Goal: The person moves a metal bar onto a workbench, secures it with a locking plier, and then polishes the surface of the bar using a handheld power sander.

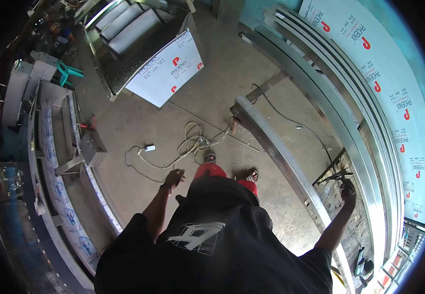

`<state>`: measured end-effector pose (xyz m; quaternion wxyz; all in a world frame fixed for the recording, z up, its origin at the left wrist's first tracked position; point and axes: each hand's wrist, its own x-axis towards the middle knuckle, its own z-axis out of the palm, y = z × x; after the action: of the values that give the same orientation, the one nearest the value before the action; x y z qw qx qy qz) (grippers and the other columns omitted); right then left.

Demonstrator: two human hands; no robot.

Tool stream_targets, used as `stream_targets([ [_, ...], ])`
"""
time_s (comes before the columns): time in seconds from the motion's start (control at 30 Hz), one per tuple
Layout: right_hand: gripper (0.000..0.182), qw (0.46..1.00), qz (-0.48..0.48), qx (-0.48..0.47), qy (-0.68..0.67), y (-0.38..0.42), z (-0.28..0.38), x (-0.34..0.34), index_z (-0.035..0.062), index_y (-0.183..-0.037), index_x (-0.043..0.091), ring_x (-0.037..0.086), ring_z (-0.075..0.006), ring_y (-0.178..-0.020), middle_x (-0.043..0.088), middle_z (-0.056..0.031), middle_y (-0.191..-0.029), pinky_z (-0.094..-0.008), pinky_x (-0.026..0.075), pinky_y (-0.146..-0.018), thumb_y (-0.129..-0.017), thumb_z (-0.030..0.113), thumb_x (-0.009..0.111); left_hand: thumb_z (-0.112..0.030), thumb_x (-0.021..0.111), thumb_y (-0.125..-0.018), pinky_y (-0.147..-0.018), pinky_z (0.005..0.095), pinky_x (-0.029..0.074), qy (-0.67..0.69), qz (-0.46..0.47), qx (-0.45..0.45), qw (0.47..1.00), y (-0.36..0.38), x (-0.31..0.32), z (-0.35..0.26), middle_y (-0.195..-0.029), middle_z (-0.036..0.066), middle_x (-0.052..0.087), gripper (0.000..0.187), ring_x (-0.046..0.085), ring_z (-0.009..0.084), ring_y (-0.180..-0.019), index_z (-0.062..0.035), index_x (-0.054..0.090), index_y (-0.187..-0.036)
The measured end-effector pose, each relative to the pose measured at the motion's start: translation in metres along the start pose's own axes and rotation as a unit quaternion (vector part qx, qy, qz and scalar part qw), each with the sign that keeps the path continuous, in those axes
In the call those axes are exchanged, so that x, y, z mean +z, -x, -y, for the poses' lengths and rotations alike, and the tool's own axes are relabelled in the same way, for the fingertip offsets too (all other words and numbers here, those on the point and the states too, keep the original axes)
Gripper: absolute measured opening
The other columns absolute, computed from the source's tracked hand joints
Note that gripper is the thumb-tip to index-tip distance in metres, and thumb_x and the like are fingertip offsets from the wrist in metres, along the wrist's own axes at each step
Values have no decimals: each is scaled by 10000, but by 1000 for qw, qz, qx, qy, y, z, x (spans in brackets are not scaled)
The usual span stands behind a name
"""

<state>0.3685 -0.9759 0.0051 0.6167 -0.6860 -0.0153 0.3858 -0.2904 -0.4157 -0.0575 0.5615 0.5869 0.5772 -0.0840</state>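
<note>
My left hand (pixel 174 179) hangs beside my left thigh above the concrete floor. Its fingers are loosely bent and it holds nothing visible. Out to the right, my right hand (pixel 349 192) is closed around a black welding clamp (pixel 339 176), whose jaws point left. A dark cable (pixel 291 121) runs across the floor toward that clamp. Long metal channels (pixel 359 139) lie just beyond this hand, and a separate metal beam (pixel 286 159) stretches between it and my legs.
A steel box (pixel 168 68) with printed film stands ahead. Tangled pale cable (pixel 193 142) and a thin rod (pixel 242 142) lie before my feet. Film-covered sheets (pixel 384 83) lean against the right wall. A long metal trough (pixel 75 196) and a green stool (pixel 66 72) are left.
</note>
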Motion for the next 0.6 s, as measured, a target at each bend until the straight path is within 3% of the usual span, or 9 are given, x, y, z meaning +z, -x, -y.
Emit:
stream_targets([
  [0.13,166,996,74,-43,30,-8,-6,-19,23,-1034,616,610,-125,-671,604,-70,-803,-200,477,-551,-930,99,511,-449,487,-959,-717,346,490,18,10,45,999,-17,-31,-6,-960,115,702,459,671,206,-824,-27,606,-1092],
  [0.2,178,852,-13,-167,497,-24,-22,-63,23,-1053,608,640,-163,-781,629,-82,-889,-241,507,-619,-928,99,508,-446,498,-955,-711,328,490,55,-3,56,997,-23,-50,-3,-939,112,700,456,668,193,-815,-21,614,-1075],
  [0.27,225,757,-75,-201,617,26,45,33,-8,-1021,609,574,-127,-788,620,-22,-923,-239,450,-669,-896,100,456,-435,501,-957,-710,317,490,88,-21,90,992,-29,-65,6,-925,105,698,442,667,183,-812,-22,620,-1063],
  [0.33,271,967,-41,-195,159,2,27,8,-12,-1063,611,581,-183,-859,624,-45,-967,-286,468,-781,-923,154,449,-424,504,-958,-709,307,490,115,-44,120,985,-37,-83,4,-912,98,696,429,665,172,-809,-23,626,-1051],
  [0.4,310,826,-74,-286,479,22,63,54,-21,-1115,595,567,-203,-1007,602,-78,-1041,-320,440,-933,-940,226,532,-387,504,-968,-708,292,492,151,-44,218,963,-46,-93,-8,-885,87,691,387,662,155,-803,-28,633,-1035],
  [0.43,392,933,86,-323,130,25,68,70,-32,-1145,573,542,-219,-1095,572,-101,-1110,-358,395,-1041,-944,304,587,-380,512,-970,-717,298,498,140,-46,213,966,-42,-100,-28,-886,85,689,381,660,155,-809,-26,631,-1038],
  [0.47,417,952,16,-302,40,22,65,73,-49,-1164,549,503,-234,-1182,550,-115,-1159,-370,328,-1126,-947,303,601,-373,520,-972,-726,305,505,130,-49,209,968,-39,-107,-50,-887,84,688,374,659,155,-815,-23,630,-1041],
  [0.53,402,923,-63,-307,223,8,76,65,-59,-1184,543,488,-240,-1211,553,-121,-1191,-373,295,-1159,-950,263,593,-365,537,-974,-765,315,519,160,-49,246,955,-51,-111,-73,-919,86,682,372,656,153,-841,-13,627,-1053],
  [0.6,358,950,47,-306,-47,15,102,121,-80,-1207,536,491,-233,-1218,555,-131,-1195,-343,324,-1139,-907,103,606,-349,537,-982,-810,312,524,149,-74,366,916,-54,-105,-103,-950,90,675,371,653,151,-868,0,625,-1073],
])
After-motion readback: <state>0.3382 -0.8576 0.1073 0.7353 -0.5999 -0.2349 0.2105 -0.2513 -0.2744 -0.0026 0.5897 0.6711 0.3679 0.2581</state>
